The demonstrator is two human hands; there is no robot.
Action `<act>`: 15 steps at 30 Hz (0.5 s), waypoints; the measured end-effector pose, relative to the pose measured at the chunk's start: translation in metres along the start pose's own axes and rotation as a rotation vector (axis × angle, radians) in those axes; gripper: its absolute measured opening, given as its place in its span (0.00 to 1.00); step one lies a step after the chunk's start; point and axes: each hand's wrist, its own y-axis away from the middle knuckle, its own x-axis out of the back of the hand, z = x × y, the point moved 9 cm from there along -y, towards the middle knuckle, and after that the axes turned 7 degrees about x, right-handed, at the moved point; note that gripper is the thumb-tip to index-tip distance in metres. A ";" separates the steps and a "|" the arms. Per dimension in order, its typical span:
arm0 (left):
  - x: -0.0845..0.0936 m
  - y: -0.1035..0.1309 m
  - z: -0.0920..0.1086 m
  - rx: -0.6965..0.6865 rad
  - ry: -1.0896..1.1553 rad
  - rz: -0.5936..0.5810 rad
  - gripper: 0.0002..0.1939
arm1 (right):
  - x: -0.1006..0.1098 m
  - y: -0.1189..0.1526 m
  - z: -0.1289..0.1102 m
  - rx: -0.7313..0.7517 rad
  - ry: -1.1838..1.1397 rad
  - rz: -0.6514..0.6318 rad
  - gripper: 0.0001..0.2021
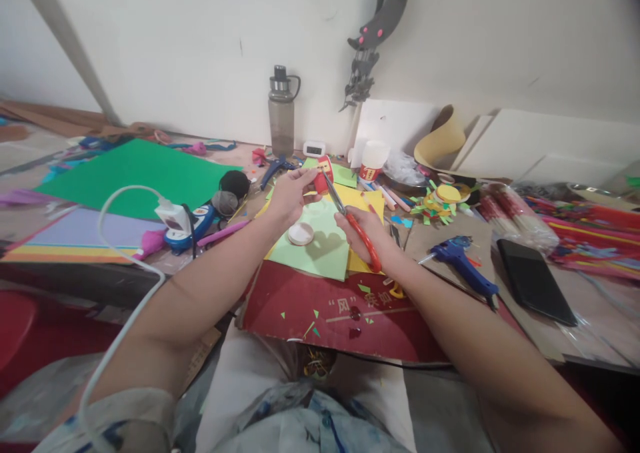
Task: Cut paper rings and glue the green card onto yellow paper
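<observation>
My left hand (289, 196) pinches a red and yellow printed piece of paper cup (325, 173) above the sheets. In my right hand (369, 234) are scissors (359, 229) with orange-red handles, their blades pointing up and away, touching or overlapping the cup piece. Whether the blades are cutting into it I cannot tell. Below my hands a round white cup base (301, 233) lies on light green paper (320, 259), which overlaps yellow paper (359, 261). Under these is a dark red board (300, 306) with small green scraps on it.
A blue glue gun (463, 266) and a black phone (536, 281) lie on the right. Behind stand a water bottle (282, 116) and a white paper cup (373, 159). Green card (140, 176) and a power strip (190, 229) with a white cable are on the left.
</observation>
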 end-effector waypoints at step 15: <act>0.010 -0.004 0.003 0.012 0.014 0.014 0.14 | 0.013 -0.003 0.007 -0.102 -0.317 0.054 0.24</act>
